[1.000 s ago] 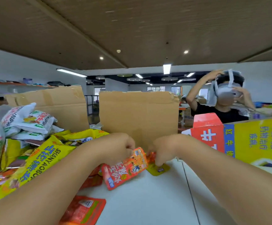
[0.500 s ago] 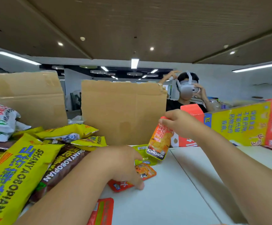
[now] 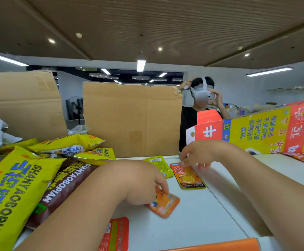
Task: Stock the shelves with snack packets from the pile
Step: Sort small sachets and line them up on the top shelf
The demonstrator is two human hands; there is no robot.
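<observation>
Curling down onto a small orange packet (image 3: 166, 202), the left hand (image 3: 142, 180) grasps its upper corner against the white table (image 3: 193, 223) — the packet itself is blurred. Ahead and to the right of it, the right hand (image 3: 201, 154) hangs with fingers spread, tips touching the top edge of the KONCHEW packet (image 3: 188, 176), which lies flat — whether they pinch it cannot be told. Left of the left forearm lies the pile (image 3: 19, 180) of yellow and brown bags.
</observation>
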